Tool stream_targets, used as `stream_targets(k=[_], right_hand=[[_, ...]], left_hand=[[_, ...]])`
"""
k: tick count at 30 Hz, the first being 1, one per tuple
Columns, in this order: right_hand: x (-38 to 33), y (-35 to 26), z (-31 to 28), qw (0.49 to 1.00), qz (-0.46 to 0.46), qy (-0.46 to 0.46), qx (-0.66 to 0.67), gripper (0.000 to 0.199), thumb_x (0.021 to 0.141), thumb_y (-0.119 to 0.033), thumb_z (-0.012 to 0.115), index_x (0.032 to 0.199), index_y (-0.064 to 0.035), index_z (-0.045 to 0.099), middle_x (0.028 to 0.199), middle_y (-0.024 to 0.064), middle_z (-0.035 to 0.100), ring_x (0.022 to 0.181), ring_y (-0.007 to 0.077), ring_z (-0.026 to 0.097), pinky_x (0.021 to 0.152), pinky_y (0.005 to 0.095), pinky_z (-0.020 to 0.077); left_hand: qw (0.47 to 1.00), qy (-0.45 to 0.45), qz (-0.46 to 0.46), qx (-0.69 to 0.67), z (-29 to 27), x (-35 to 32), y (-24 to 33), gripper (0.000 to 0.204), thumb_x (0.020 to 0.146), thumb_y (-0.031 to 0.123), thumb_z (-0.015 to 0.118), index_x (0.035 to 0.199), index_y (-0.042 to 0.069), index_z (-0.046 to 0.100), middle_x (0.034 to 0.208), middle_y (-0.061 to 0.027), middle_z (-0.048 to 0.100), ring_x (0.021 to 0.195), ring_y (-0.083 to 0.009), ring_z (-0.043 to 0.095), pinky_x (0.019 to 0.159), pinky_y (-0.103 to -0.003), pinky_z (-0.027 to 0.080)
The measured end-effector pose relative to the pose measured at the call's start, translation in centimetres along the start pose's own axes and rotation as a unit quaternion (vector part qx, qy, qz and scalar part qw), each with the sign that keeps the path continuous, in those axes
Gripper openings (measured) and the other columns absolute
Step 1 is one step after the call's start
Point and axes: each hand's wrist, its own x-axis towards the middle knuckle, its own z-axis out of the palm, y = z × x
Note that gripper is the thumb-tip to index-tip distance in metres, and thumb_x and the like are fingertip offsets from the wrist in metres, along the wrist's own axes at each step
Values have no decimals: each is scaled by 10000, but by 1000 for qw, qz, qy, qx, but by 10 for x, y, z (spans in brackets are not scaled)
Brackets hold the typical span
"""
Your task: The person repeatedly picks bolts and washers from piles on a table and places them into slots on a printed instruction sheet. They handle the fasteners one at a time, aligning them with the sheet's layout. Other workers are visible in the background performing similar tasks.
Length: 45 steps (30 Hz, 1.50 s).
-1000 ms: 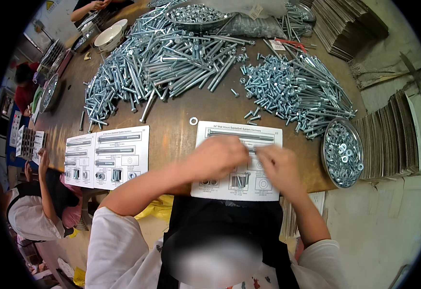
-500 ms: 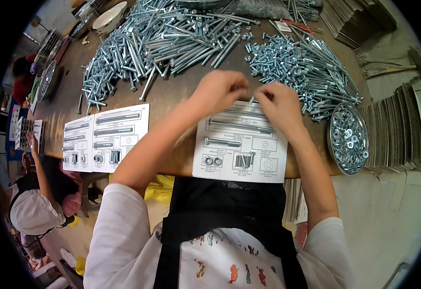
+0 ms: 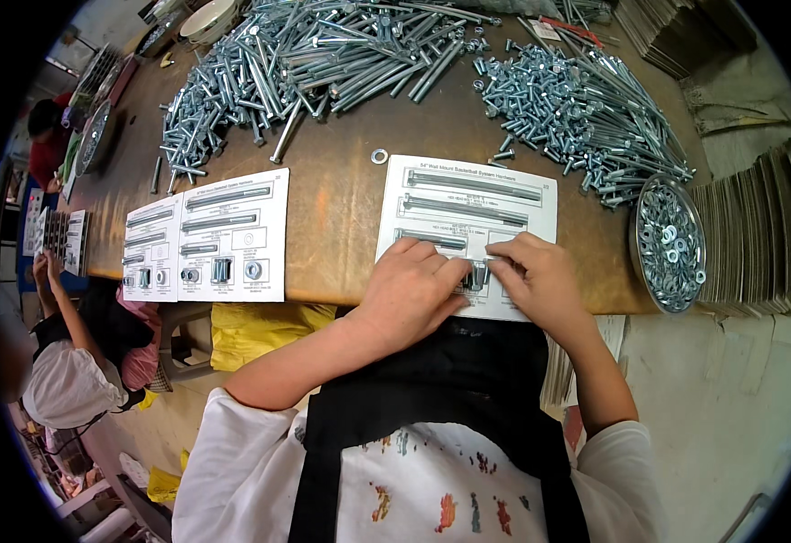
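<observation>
Brown table (image 3: 336, 217) underneath, heaped bolts (image 3: 323, 68) well back, probably to leave working room. White card (image 3: 542, 208) lies flat at the near edge, likely for easy reach. Over its lower half, my left hand (image 3: 411, 290) and right hand (image 3: 545, 279) sit just apart, curled either side of short bolts (image 3: 478, 275), seemingly to steady them; I can't tell whether either pinches one. Beyond the card's corner lies one metal ring (image 3: 378, 150).

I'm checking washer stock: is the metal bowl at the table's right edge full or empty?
Far from empty: washers spread across the metal bowl almost to its rim. How deep they lie, I cannot tell.
</observation>
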Motion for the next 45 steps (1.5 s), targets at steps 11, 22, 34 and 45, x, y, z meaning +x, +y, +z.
stream_targets(k=[11,22,34,45], right_hand=[[-17,-6,22,997,32,54,53,77,814,-82,707,884,-59,731,781,104,664,669,290,651,600,363,501],[-17,-3,26,996,-4,81,42,73,804,-80,721,875,-73,737,768,80,658,644,260,649,577,343,495],[-22,-6,34,993,-15,112,45,134,822,-53,701,954,-59,725,778,102,658,648,267,646,578,343,499],[-29,16,-44,971,117,203,45,183,885,-99,630,1065,-75,651,810,138,695,712,277,694,640,360,528]], left_hand=[[999,3,-54,-1,10,2,8,390,700,196,808,1036,72,653,819,-71,635,826,-279,585,786,-399,442],[998,0,-58,-11,11,0,7,343,702,179,806,999,79,666,801,-62,635,812,-266,591,778,-390,446],[998,9,-56,6,9,-6,7,471,719,212,802,1131,68,626,816,-60,633,826,-269,587,799,-397,440],[995,43,-87,-16,-9,1,11,523,700,258,839,1135,46,644,771,-54,632,759,-264,560,768,-380,394]])
